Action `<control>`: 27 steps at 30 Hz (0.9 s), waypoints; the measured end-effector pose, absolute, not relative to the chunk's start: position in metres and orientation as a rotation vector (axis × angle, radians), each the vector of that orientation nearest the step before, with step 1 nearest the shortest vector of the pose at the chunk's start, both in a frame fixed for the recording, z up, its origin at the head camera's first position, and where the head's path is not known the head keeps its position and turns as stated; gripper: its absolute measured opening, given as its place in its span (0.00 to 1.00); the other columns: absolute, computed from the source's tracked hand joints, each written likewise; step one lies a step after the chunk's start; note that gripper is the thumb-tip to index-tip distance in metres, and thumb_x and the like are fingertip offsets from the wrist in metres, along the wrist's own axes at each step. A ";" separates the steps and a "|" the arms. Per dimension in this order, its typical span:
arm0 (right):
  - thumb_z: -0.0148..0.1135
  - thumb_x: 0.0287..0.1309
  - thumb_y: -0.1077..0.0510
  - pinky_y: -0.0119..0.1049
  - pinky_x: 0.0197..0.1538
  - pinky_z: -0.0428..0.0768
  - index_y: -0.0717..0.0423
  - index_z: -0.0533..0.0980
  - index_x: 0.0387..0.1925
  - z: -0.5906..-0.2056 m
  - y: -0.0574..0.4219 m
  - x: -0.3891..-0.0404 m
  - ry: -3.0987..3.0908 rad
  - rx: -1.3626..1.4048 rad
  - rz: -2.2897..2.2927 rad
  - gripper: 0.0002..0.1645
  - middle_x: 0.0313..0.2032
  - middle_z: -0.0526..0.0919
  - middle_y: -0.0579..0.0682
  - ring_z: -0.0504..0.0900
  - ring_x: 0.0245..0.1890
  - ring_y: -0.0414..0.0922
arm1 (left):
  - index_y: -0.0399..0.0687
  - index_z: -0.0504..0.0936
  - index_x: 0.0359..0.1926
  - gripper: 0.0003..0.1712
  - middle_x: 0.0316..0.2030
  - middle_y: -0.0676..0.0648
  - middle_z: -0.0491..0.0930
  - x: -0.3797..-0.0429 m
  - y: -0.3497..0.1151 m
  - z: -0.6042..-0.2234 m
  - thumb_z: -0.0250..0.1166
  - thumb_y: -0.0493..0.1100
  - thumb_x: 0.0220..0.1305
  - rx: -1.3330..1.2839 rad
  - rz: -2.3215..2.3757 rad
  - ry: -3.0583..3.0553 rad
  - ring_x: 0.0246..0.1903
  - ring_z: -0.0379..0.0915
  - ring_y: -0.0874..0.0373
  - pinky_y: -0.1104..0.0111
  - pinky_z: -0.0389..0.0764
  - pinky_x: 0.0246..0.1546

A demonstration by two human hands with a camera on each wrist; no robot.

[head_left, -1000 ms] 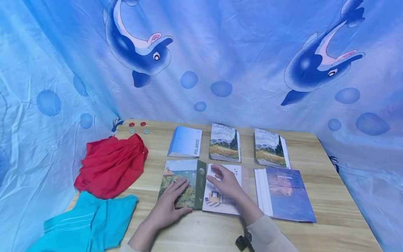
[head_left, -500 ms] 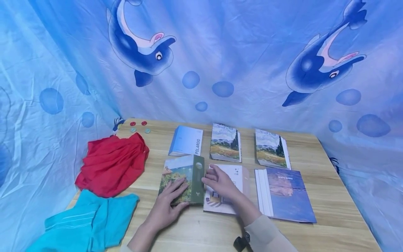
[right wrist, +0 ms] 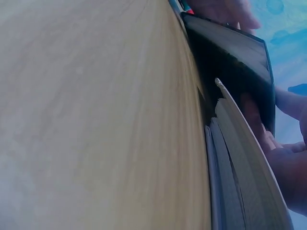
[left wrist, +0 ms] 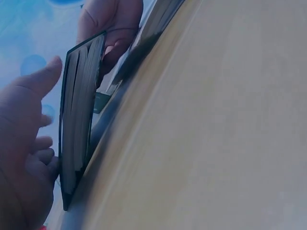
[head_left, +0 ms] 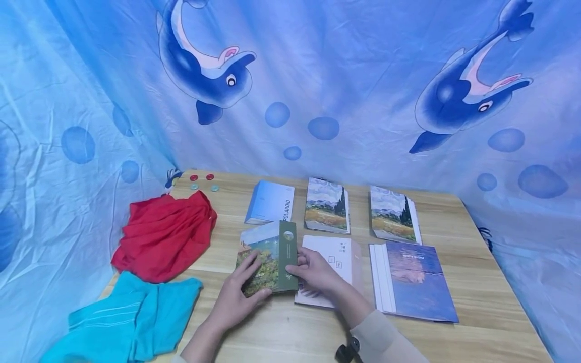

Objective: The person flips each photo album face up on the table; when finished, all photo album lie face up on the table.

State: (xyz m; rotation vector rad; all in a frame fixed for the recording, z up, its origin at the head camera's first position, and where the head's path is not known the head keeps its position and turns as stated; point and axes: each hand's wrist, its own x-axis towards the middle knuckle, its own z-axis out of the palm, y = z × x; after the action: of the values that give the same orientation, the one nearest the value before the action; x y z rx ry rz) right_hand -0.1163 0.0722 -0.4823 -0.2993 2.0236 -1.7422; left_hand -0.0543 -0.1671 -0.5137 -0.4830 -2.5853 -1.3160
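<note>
A photo album with a seaside garden painting and a green spine lies tilted in the head view, its right side raised off the table. My left hand rests on its cover at the left, fingers spread. At the spine, my right hand pinches the edge, thumb on top and fingers underneath. The page edges of this green album face the left wrist camera. Just right of it lies a pale album with a small room drawing, partly covered by my right hand and wrist.
Behind stand a blue POLAROID album and two albums with a wheat field painting. A purple-blue photo album lies at the right. Red cloth, turquoise cloth and several small red and green discs are on the left.
The green album's right side has risen from the table and its far corner has shifted toward the blue album. My right hand has gone from hovering beside it to pinching its spine.
</note>
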 end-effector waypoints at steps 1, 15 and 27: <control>0.66 0.66 0.59 0.40 0.47 0.87 0.65 0.67 0.69 -0.482 0.073 -0.116 2.019 -0.303 -1.748 0.34 0.43 0.87 0.56 0.88 0.42 0.50 | 0.44 0.77 0.67 0.41 0.75 0.47 0.63 -0.055 -0.167 -0.513 0.77 0.56 0.56 -0.464 -1.344 -2.589 0.73 0.58 0.45 0.45 0.63 0.69; 0.65 0.65 0.58 0.38 0.30 0.85 0.63 0.68 0.70 -0.464 0.090 -0.112 2.201 -0.362 -1.722 0.34 0.31 0.82 0.51 0.81 0.25 0.45 | 0.66 0.75 0.69 0.46 0.76 0.49 0.60 -0.061 -0.150 -0.506 0.81 0.60 0.47 -0.376 -1.496 -2.661 0.74 0.53 0.40 0.41 0.58 0.70; 0.47 0.79 0.55 0.44 0.44 0.88 0.62 0.53 0.78 -0.445 0.095 -0.105 2.241 -0.520 -1.800 0.34 0.40 0.82 0.57 0.85 0.35 0.47 | 0.63 0.73 0.70 0.44 0.76 0.48 0.60 -0.064 -0.143 -0.509 0.81 0.48 0.52 -0.479 -1.827 -2.456 0.75 0.53 0.46 0.55 0.55 0.73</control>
State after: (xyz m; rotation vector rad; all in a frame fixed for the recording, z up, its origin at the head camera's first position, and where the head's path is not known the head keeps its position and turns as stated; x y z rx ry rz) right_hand -0.1046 0.0953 -0.4451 -0.5203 2.2406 -1.8002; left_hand -0.0641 -0.1433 -0.5086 -0.4787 -2.4556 -1.8275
